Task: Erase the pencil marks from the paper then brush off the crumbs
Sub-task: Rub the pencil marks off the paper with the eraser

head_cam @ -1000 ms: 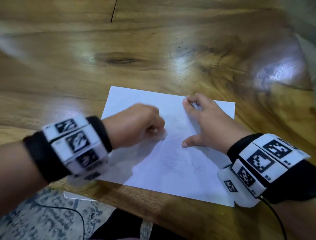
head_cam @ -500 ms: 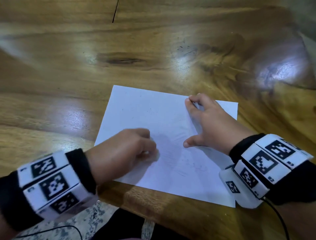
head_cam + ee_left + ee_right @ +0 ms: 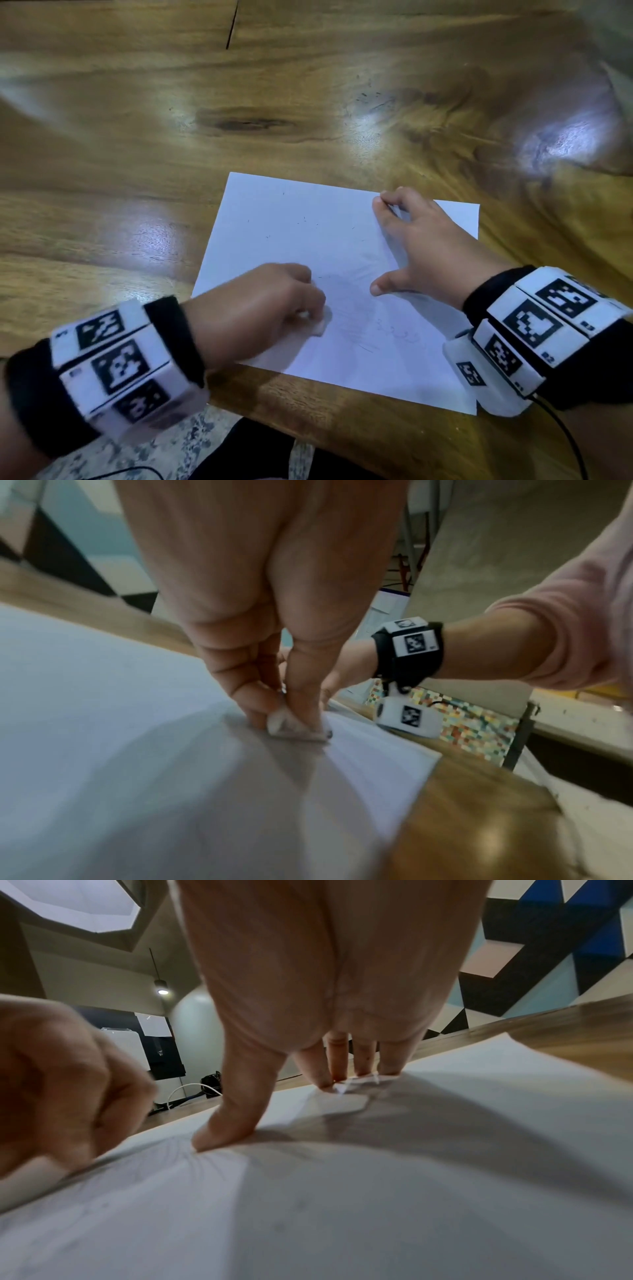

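The paper [image 3: 291,240] lay flat at the table's [image 3: 137,154] near edge, long axis roughly left-right, slightly skewed. The left hand [image 3: 253,308] pinched an eraser [image 3: 294,727] against it. The right hand [image 3: 428,246], fingers spread, pressed the sheet down.

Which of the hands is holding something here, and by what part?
The left hand pinches a small white eraser by its upper end. The right hand holds nothing, pressing flat on the white paper sheet.
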`<state>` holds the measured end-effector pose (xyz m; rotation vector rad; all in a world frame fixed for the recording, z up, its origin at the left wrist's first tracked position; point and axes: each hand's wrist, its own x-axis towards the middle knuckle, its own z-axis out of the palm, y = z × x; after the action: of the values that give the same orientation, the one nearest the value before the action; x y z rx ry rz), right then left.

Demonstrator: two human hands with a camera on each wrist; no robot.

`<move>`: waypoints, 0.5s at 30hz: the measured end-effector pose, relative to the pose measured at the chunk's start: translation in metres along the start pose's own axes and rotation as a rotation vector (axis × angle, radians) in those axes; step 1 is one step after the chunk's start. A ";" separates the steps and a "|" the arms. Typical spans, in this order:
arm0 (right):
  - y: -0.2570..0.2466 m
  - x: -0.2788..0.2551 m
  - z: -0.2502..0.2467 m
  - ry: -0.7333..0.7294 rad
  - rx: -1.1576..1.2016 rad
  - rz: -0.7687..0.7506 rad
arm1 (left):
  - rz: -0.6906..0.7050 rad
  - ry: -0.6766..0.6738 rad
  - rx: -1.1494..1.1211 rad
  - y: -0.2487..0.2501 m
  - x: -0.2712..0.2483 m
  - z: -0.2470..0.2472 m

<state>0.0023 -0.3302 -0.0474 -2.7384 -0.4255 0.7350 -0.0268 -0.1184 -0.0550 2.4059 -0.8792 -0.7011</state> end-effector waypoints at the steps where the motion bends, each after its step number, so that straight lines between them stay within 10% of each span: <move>1: 0.000 0.000 0.000 -0.003 -0.003 0.000 | 0.019 0.036 0.027 -0.001 0.010 -0.006; 5: 0.000 0.001 0.000 -0.009 -0.009 0.001 | -0.033 0.201 0.122 -0.007 0.049 -0.023; 15: 0.002 0.000 0.001 0.004 0.033 -0.007 | 0.035 -0.003 0.054 0.005 0.006 0.000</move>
<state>0.0024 -0.3319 -0.0491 -2.7060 -0.4179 0.7285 -0.0248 -0.1260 -0.0540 2.4312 -0.9514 -0.6760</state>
